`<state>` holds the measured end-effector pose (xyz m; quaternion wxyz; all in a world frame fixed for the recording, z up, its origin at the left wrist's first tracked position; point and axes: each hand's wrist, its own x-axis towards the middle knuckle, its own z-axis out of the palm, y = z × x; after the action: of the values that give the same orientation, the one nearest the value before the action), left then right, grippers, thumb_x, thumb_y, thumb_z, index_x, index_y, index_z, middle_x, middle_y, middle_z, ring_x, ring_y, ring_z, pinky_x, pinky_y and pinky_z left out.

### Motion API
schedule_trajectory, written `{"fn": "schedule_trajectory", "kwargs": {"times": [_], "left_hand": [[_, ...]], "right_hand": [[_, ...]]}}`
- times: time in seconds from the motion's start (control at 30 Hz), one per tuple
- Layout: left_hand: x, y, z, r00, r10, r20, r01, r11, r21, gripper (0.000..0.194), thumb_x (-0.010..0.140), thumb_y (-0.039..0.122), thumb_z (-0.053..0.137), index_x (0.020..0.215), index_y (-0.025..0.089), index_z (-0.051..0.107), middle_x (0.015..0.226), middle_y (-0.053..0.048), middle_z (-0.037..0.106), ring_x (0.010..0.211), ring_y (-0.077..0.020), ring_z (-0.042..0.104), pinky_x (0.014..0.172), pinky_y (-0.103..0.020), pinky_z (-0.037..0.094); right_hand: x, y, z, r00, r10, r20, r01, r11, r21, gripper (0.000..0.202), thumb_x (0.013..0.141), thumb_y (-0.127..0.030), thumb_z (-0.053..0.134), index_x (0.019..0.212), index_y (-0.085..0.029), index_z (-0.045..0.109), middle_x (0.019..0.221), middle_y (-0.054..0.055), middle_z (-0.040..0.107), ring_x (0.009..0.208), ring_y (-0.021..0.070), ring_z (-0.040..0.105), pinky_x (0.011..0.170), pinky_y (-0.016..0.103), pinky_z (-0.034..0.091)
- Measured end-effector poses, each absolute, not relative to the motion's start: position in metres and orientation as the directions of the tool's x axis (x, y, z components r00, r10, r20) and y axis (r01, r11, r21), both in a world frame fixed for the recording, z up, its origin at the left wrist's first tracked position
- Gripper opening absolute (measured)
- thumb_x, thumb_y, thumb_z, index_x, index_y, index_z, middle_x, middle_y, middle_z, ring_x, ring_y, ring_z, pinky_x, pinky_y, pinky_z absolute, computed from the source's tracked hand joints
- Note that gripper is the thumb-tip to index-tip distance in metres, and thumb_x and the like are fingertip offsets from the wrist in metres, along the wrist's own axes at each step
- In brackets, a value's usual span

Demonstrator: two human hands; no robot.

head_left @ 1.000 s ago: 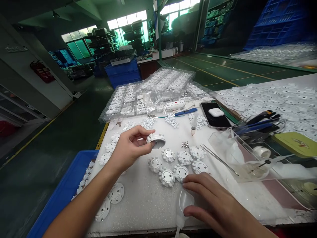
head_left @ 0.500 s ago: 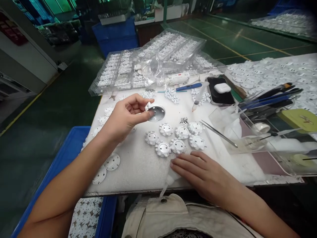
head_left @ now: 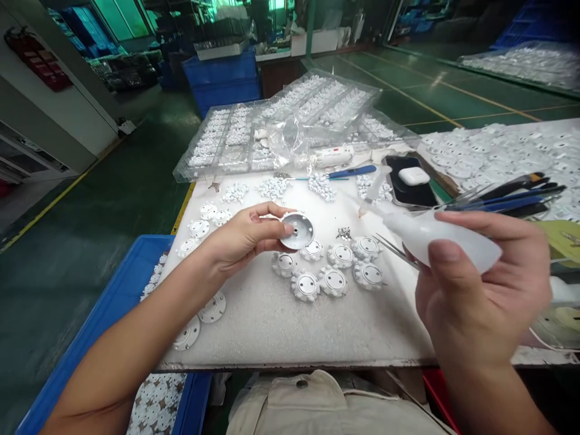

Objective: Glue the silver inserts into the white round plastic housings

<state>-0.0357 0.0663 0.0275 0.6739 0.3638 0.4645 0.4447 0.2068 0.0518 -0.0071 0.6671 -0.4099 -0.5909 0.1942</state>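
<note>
My left hand (head_left: 254,238) pinches a round metal cup-like part (head_left: 302,234) by its edge, thumb on its hollow grey inside, small white pieces along its far rim. A translucent squeeze bottle (head_left: 448,238) with a thin nozzle lies in my right hand (head_left: 480,296), fingers wrapped round it, nozzle pointing left. Below the held part, several white discs with knobbly edges (head_left: 334,281) sit on the white foam sheet (head_left: 326,338). Beside them is a small heap of tiny metal bits (head_left: 344,233). Flat white discs (head_left: 212,308) lie near my left forearm.
Clear divided trays (head_left: 235,136) of small white pieces stand at the back. A blue-handled tool (head_left: 352,173), a black phone (head_left: 410,184) with a white case (head_left: 414,176), and tweezers (head_left: 396,251) lie around. A blue crate (head_left: 122,290) stands at the left, more discs (head_left: 498,154) at right.
My right hand has lifted the squeeze bottle from the table's front edge up to the right. My left hand has lowered slightly, turning the cup-like part's hollow side more toward me.
</note>
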Motion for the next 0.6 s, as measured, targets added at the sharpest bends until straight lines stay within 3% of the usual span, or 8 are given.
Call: {"fn": "schedule_trajectory", "kwargs": {"times": [0.07,0.17,0.33,0.6], "left_hand": [[-0.035,0.066,0.027,0.207,0.919,-0.335,-0.272,0.383,0.883,0.021,0.065,0.006,0.078,0.077,0.012,0.061,0.076,-0.003,0.072,0.066,-0.0150,0.070,0.062,-0.029,0.063],[-0.034,0.064,0.027,0.241,0.903,-0.356,-0.293,0.418,0.860,0.022,0.066,0.006,0.079,0.077,0.012,0.060,0.073,-0.004,0.072,0.063,-0.0150,0.070,0.061,-0.028,0.062],[-0.032,0.062,0.026,0.264,0.897,-0.355,-0.323,0.429,0.844,0.024,0.066,0.004,0.080,0.078,0.011,0.062,0.072,-0.004,0.072,0.066,-0.0146,0.070,0.061,-0.027,0.063],[-0.029,0.058,0.025,0.293,0.883,-0.366,-0.336,0.453,0.826,0.029,0.062,0.006,0.084,0.079,0.011,0.061,0.072,-0.003,0.072,0.066,-0.0150,0.069,0.061,-0.028,0.062]], "right_hand": [[0.197,0.057,0.002,0.300,0.756,0.582,0.107,0.579,-0.808,0.026,0.078,-0.037,0.076,0.097,-0.020,0.069,0.093,0.005,0.063,0.077,0.0153,0.057,0.073,0.033,0.045],[0.184,0.061,0.005,0.364,0.699,0.615,0.016,0.656,-0.755,0.028,0.072,-0.036,0.079,0.091,-0.019,0.068,0.085,0.002,0.061,0.066,0.0135,0.051,0.063,0.030,0.040],[0.170,0.064,-0.012,0.381,0.522,0.763,0.186,0.765,-0.617,0.027,0.073,-0.037,0.077,0.088,-0.019,0.065,0.084,0.001,0.055,0.067,0.0151,0.056,0.061,0.033,0.041],[0.176,0.051,-0.014,0.232,0.670,0.705,0.241,0.663,-0.709,0.024,0.081,-0.032,0.072,0.098,-0.019,0.061,0.095,0.002,0.052,0.083,0.0185,0.060,0.076,0.039,0.049]]}}
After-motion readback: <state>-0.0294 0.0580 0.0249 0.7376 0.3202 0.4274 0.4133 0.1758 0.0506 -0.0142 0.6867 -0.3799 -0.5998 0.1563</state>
